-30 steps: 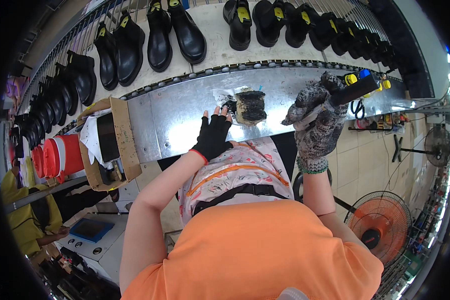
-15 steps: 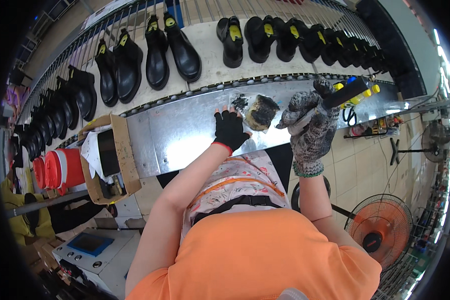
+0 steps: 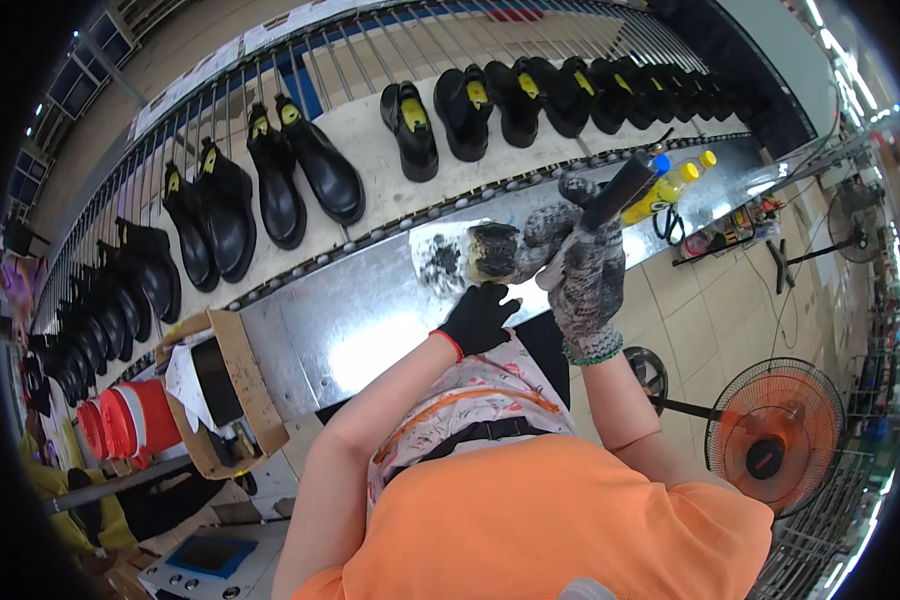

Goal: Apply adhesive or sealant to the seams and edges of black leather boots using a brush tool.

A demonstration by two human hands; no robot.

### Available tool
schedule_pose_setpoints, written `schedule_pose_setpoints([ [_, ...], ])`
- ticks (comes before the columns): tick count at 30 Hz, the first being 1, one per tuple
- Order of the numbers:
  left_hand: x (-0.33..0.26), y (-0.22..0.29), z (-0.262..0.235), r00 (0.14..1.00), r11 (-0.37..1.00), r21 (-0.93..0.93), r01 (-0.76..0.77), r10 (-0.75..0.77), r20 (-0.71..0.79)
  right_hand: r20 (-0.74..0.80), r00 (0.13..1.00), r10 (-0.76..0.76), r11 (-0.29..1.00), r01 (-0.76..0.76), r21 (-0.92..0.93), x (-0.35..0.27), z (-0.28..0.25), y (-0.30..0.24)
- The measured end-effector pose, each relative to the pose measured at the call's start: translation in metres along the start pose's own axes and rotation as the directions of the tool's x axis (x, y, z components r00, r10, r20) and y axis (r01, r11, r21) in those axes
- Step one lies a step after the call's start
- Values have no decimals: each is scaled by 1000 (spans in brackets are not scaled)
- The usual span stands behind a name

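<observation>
Apparently light, squashy block, pale with blackened top, lies on metal bench, just right of black-stained white sheet; likely slick where dark, so best gripped gently by paler near side; left hand, in black fingerless glove, at block's near edge, fingers bent, cannot tell whether gripping; right hand, in mottled grey knit glove, beside block, fingers wrapped around dark cylinder, probably stiff.

Standing fan with orange blades, red containers beside an open cardboard box, yellow bottles, blue-framed panel
</observation>
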State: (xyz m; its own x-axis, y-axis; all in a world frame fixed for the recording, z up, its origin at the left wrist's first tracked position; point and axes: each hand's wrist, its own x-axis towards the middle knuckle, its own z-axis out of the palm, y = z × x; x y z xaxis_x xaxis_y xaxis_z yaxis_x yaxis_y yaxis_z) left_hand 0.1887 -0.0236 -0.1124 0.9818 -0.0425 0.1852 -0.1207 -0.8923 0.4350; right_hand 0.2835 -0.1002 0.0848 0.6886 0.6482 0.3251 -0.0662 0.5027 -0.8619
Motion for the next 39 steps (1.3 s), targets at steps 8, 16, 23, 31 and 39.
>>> schedule_pose_setpoints([
  [8, 18, -3, 5, 1000, 968, -251, 11, -11, 0, 17, 1000, -17, 993, 18, -115, 5, 4, -4],
  [16, -48, -16, -14, 872, 823, -479, 305, -444, -207, -33, 994, -104, 973, 95, -212, 10, -2, 7],
  [23, -79, -33, -3, 700, -117, -966, 230, -670, 248, -118, 992, -53, 995, 43, -87, 6, -4, 6],
  [31, -89, -61, -11, 735, -497, -868, 22, -581, 351, -136, 990, 27, 978, -55, -203, -3, -6, 4],
  [39, -80, -61, -18, 624, -409, -912, 33, -704, 339, -197, 926, 322, 937, -342, -73, -38, -47, 60],
])
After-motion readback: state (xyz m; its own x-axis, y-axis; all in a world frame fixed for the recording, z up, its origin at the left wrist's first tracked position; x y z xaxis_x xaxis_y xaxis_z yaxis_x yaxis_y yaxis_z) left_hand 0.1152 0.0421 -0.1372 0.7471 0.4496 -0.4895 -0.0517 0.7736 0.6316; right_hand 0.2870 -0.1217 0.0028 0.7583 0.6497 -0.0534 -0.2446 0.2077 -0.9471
